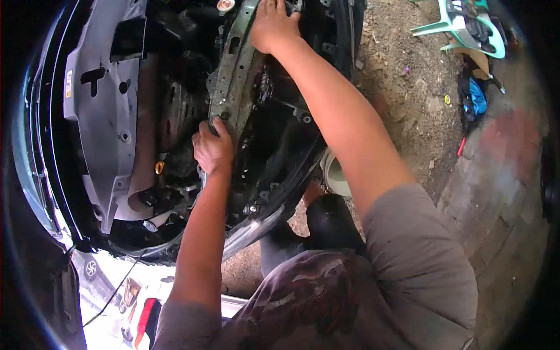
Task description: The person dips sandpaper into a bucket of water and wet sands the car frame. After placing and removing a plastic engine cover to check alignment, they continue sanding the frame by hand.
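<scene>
A long metal crossbar (232, 81) runs across the front of an open car engine bay. My left hand (213, 149) is at its lower end in view, with the thumb on top and the fingers curled at the edge. Farther up the bar, my right hand (274, 26) rests over its upper part, fingers bent around it. A coil spring (265, 84) sits beside the bar between the two hands. The undersides of both hands are hidden.
A grey plastic cover (111, 111) lies on the left of the bay, near a yellow dipstick ring (159, 168). A green plastic chair (496, 41) holding items stands at the upper right. Beyond the bumper lies gravel ground (402, 87), with a blue item (477, 97) on it.
</scene>
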`<action>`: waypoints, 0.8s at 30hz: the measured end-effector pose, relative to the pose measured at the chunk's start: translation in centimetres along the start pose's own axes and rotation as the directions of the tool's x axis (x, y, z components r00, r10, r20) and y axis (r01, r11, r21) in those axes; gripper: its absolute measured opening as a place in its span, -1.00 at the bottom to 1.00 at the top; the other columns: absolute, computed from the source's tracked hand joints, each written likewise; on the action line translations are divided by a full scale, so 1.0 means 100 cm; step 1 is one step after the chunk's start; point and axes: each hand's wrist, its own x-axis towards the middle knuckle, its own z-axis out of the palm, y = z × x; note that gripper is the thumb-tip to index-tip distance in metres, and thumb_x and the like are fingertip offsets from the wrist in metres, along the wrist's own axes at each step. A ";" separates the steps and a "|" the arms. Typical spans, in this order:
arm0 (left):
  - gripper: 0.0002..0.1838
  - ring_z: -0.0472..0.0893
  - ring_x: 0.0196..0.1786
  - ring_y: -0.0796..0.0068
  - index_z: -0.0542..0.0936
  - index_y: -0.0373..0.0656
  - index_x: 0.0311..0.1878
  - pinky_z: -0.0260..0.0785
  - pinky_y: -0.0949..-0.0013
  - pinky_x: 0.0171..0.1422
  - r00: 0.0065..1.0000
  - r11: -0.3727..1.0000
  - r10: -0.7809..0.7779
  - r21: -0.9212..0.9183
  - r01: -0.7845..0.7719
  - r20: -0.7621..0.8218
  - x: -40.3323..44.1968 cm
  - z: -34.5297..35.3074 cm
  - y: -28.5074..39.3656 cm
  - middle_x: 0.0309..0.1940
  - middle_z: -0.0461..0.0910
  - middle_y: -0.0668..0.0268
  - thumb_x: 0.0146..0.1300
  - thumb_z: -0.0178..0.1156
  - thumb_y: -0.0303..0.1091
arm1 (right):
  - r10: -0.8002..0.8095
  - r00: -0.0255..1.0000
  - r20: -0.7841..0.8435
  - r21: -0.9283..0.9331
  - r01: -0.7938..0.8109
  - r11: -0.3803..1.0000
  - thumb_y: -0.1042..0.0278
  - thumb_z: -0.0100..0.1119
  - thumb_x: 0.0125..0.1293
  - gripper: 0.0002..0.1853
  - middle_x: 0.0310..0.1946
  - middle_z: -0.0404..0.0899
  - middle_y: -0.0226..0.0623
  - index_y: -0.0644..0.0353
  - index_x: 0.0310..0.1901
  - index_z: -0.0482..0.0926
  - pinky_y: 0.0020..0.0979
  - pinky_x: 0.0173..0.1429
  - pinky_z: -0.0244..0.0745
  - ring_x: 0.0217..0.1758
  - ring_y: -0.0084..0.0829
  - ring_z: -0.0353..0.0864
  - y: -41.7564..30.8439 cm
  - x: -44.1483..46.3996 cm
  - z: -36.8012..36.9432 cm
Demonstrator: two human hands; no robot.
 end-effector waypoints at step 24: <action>-0.36 0.69 0.20 -0.29 0.61 -0.15 0.29 0.57 -0.23 0.24 0.997 0.999 -0.036 -0.008 0.036 0.063 0.009 -0.003 0.005 0.10 0.71 -0.20 0.63 -0.01 0.27 | -0.436 0.893 0.107 0.047 0.434 0.900 0.35 0.15 0.41 -0.33 0.69 0.28 0.06 0.35 0.55 0.43 0.45 0.69 0.08 0.80 -0.03 0.18 -0.023 -0.126 -0.006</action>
